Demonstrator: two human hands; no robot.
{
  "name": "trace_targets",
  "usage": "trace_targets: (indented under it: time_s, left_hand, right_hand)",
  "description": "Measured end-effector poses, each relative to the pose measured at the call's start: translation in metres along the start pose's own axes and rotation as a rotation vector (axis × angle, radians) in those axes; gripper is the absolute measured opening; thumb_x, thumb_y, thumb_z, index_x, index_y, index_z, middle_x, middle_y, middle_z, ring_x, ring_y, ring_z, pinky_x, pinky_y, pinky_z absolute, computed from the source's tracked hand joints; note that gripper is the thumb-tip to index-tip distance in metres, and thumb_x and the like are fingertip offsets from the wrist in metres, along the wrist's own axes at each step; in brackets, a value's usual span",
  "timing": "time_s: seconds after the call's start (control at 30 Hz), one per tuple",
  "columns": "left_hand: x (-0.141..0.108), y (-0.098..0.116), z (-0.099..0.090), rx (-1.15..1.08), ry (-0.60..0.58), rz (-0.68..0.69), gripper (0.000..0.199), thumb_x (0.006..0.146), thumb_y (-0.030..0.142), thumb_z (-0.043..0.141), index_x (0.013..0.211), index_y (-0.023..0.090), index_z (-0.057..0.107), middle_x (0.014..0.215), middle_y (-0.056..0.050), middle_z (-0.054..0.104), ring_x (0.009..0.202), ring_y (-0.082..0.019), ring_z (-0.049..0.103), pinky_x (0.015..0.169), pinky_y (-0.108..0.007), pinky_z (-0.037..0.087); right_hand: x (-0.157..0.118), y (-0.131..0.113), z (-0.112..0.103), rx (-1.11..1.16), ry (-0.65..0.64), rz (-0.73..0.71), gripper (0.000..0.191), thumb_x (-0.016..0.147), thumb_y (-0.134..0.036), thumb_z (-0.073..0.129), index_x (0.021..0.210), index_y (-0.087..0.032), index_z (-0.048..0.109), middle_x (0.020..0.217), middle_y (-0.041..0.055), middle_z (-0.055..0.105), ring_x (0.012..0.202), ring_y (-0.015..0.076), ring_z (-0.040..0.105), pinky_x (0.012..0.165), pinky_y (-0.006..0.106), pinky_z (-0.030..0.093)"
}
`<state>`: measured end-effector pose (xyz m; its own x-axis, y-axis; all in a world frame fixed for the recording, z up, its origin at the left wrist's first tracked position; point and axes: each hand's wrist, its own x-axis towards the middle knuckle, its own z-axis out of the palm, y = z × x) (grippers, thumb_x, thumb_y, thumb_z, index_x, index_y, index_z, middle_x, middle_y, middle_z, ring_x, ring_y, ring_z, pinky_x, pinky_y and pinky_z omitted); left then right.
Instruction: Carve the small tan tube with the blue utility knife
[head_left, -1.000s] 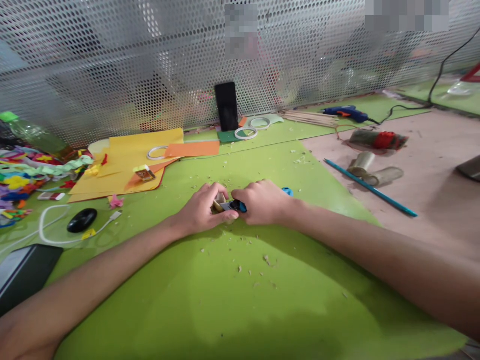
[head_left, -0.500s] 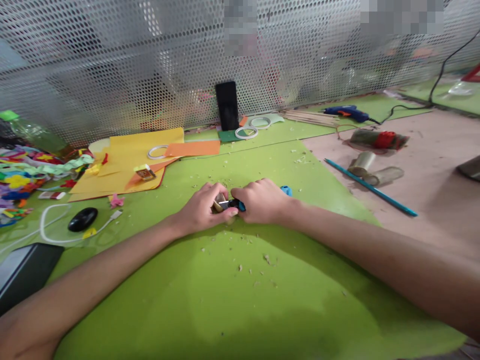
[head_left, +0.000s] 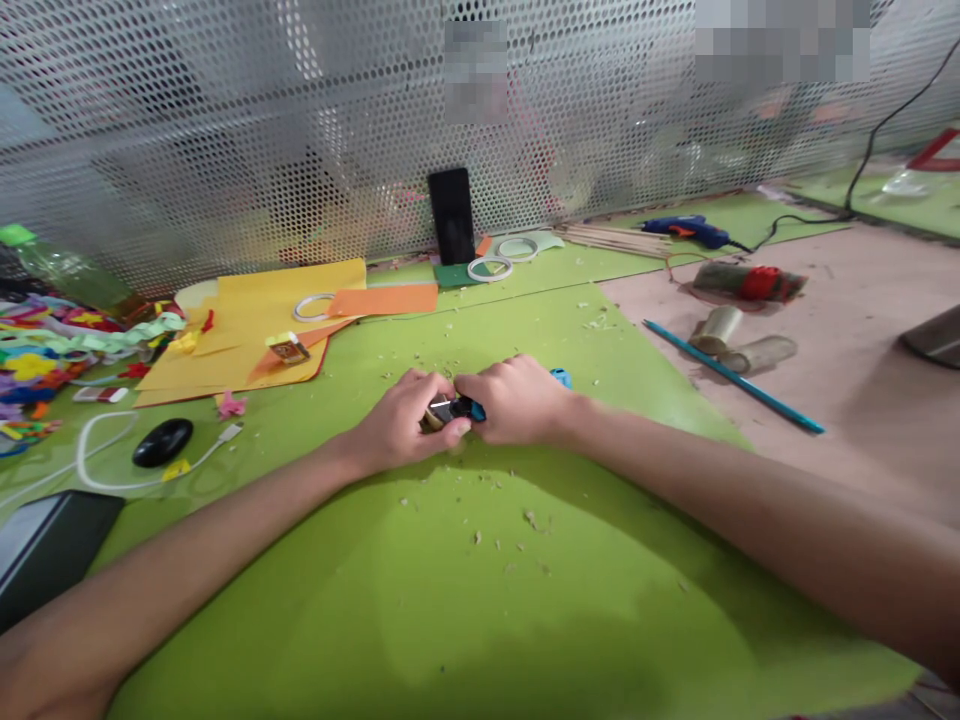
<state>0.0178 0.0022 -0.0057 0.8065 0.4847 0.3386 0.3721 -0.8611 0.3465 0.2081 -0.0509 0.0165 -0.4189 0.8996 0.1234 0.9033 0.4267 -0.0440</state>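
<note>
Near the middle of the green table, my right hand (head_left: 517, 400) is closed around a blue-and-black utility knife (head_left: 469, 408). The blue end of its handle pokes out behind the hand. The short blade points left, against a small tan piece (head_left: 432, 420), which looks like bamboo or wood. My left hand (head_left: 409, 415) is closed on that piece, its thumb lying along the near side by the knife. Fingers cover most of the piece, so its full shape is hidden. Pale shavings (head_left: 531, 520) lie scattered on the table around both hands.
Yellow paper (head_left: 255, 315), an orange strip (head_left: 386, 299) and tape rolls (head_left: 491, 269) lie behind my hands. A phone (head_left: 453, 215) leans against the perforated screen. Rightward are a teal pencil (head_left: 735, 377), short tubes (head_left: 759, 353) and a glue gun (head_left: 690, 231). A black mouse (head_left: 163, 442) lies left.
The knife and tan piece have tilted slightly between my hands, which stay pressed together. The whole view has shifted a little.
</note>
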Motion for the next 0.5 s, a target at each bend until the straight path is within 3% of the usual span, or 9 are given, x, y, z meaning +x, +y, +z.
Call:
trace_targets:
  time_s: [0.17, 0.5]
  left_hand:
    - [-0.0008, 0.0002, -0.0014, -0.028, -0.049, -0.033, 0.04, 0.078, 0.056, 0.061, 0.093, 0.02, 0.051, 0.078, -0.001, 0.057, 0.072, -0.016, 0.051, 0.068, -0.029, 0.044]
    - [-0.0008, -0.0019, -0.0004, -0.064, -0.046, -0.071, 0.041, 0.074, 0.056, 0.065, 0.089, 0.02, 0.052, 0.075, 0.001, 0.056, 0.069, -0.014, 0.05, 0.063, -0.026, 0.042]
  right_hand:
    - [-0.0032, 0.0052, -0.0016, 0.0, -0.074, -0.105, 0.028, 0.075, -0.034, 0.049, 0.093, -0.02, 0.066, 0.068, 0.0058, 0.069, 0.054, 0.0157, 0.056, 0.05, 0.028, 0.021]
    - [-0.003, 0.0051, 0.0001, -0.015, -0.073, -0.081, 0.025, 0.075, -0.036, 0.05, 0.087, -0.021, 0.065, 0.064, 0.0051, 0.067, 0.054, 0.0171, 0.057, 0.049, 0.028, 0.02]
